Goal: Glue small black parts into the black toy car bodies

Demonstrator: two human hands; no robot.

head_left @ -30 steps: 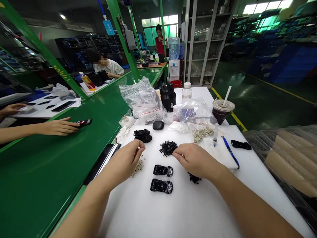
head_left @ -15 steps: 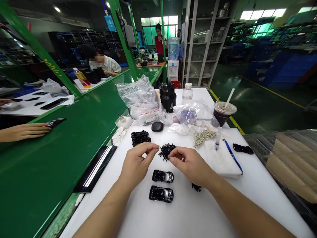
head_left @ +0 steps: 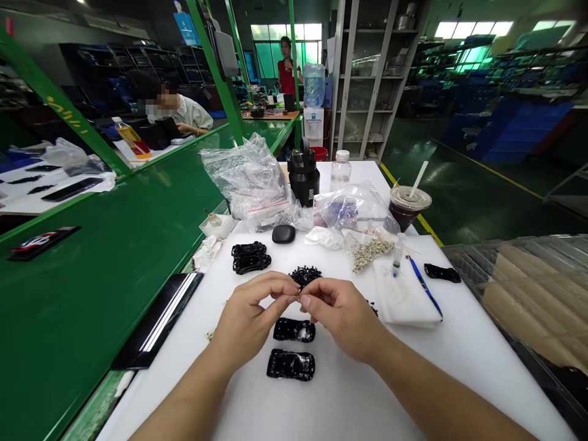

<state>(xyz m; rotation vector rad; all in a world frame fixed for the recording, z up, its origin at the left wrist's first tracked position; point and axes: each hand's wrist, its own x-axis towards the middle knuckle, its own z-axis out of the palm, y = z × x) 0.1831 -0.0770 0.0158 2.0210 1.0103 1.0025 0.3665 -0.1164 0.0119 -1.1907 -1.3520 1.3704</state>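
Observation:
My left hand (head_left: 250, 315) and my right hand (head_left: 346, 312) meet fingertip to fingertip over the white table (head_left: 358, 398). Each is pinched closed on something too small to make out. Just beyond the fingertips lies a pile of tiny black parts (head_left: 307, 274). Two black toy car bodies lie nearer me, one (head_left: 294, 330) just below my fingers and another (head_left: 291, 365) closer to the front. More small black parts are partly hidden behind my right hand, and a few pale bits show beside my left wrist.
Black car bodies (head_left: 250, 257) sit left of the pile. Behind are a black case (head_left: 283, 234), plastic bags (head_left: 250, 177), a black bottle (head_left: 304, 177) and a drink cup (head_left: 408, 205). At right lie a pale-parts bag (head_left: 372, 252), syringe (head_left: 397, 257) and blue strap (head_left: 425, 288).
My hands have come together from either side of the pile and sit slightly nearer me. The other person's hand at the left has left the dark object on the green surface. The view has shifted slightly.

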